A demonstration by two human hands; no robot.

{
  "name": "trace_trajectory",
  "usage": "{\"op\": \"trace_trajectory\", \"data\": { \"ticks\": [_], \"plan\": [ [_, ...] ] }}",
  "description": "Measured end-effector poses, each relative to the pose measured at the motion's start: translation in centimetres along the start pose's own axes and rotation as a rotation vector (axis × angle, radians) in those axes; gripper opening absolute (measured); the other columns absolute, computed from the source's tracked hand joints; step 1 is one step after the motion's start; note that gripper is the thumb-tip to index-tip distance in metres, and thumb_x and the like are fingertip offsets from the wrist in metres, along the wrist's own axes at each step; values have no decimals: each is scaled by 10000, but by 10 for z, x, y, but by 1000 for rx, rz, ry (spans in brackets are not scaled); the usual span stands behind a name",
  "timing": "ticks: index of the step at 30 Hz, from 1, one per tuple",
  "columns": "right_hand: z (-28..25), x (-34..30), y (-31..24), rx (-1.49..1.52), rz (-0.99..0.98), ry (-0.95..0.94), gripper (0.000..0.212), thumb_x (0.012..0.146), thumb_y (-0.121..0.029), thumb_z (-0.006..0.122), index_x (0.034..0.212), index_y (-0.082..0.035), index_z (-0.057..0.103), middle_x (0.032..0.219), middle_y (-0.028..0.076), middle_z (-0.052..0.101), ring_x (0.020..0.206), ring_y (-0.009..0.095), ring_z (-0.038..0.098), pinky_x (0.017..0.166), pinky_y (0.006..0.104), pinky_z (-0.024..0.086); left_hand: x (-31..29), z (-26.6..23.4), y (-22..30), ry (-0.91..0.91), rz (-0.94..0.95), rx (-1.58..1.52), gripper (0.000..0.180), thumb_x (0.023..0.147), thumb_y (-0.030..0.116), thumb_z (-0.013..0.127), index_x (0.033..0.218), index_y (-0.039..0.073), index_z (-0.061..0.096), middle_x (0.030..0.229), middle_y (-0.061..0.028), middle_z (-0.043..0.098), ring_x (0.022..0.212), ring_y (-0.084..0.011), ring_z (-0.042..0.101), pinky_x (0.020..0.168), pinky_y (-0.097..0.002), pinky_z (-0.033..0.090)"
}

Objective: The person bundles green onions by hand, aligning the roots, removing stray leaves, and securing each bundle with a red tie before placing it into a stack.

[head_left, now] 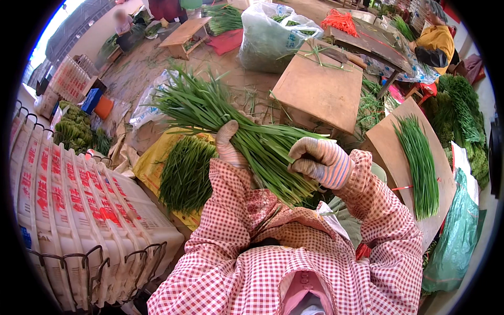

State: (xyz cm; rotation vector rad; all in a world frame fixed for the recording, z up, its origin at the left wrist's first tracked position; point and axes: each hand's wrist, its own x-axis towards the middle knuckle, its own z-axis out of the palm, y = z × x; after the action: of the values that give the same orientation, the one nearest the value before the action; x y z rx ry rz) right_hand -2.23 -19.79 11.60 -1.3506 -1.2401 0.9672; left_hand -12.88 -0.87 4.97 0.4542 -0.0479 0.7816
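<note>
My left hand [229, 143], in a striped work glove, wraps round the middle of a thick bunch of garlic chives [265, 144] held before my chest. The leafy tips fan out to the far left, and the pale stalk ends point to the near right. My right hand [321, 164], gloved too, is closed at the stalk side, fingers curled and thumb pinched against a few stalks. Below my left forearm, a pile of garlic chives [186, 170] rests on a yellow sack [149, 165]. Another bunch [418, 165] lies on a board at right, a red tie [401, 187] beside it.
White plastic crates [79, 194] with black wire handles stand close on my left. Ahead is a low wooden table [320, 89], with a large clear bag [273, 39] behind it. Red ties [340, 21] lie on a far table. Green heaps [462, 115] and a person [437, 44] are at right.
</note>
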Motion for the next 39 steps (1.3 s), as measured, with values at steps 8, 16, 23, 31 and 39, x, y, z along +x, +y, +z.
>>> {"op": "trace_trajectory", "data": {
  "ticks": [8, 16, 23, 31, 39],
  "plan": [
    [-18, -61, 17, -349, 172, -290, 122, 812, -104, 601, 904, -29, 570, 788, 122, 608, 739, 248, 606, 677, 333, 493, -2, -11, 47, 100, 239, 21, 376, 753, 196, 666, 1097, 97, 551, 834, -67, 633, 778, -215, 607, 792, -425, 520],
    [-52, -73, 1, -782, 276, 269, 423, 740, -188, 713, 1101, -10, 583, 966, 145, 628, 870, 227, 631, 764, 334, 508, 4, -20, 44, -113, 215, 49, 428, 779, 191, 646, 1175, 87, 520, 906, -55, 633, 795, -183, 600, 832, -395, 482],
    [-50, -2, 1, -259, 144, -55, 1105, 677, -589, 700, 1420, 45, 182, 1407, 245, 344, 1329, 298, 306, 1092, 378, 251, -13, 0, 8, -228, 50, -20, 443, 819, 211, 609, 1218, 74, 474, 967, -67, 616, 884, -198, 604, 839, -399, 491],
    [40, -25, 96, 31, 94, 84, 1289, 438, -268, 895, 1410, 70, 118, 1312, 237, 432, 1252, 295, 399, 1068, 348, 299, -48, 38, -8, 160, -250, 133, 313, 747, 74, 677, 1045, 69, 582, 900, -74, 640, 811, -239, 630, 738, -394, 550],
    [57, -44, 125, 298, 187, 54, 1282, 457, -145, 883, 1444, -4, 76, 1367, 143, 415, 1262, 246, 382, 1066, 344, 295, -51, 1, -22, 155, -398, 128, 446, 685, 57, 729, 1096, 43, 555, 883, -74, 636, 774, -233, 633, 676, -358, 565]
  ]
}}
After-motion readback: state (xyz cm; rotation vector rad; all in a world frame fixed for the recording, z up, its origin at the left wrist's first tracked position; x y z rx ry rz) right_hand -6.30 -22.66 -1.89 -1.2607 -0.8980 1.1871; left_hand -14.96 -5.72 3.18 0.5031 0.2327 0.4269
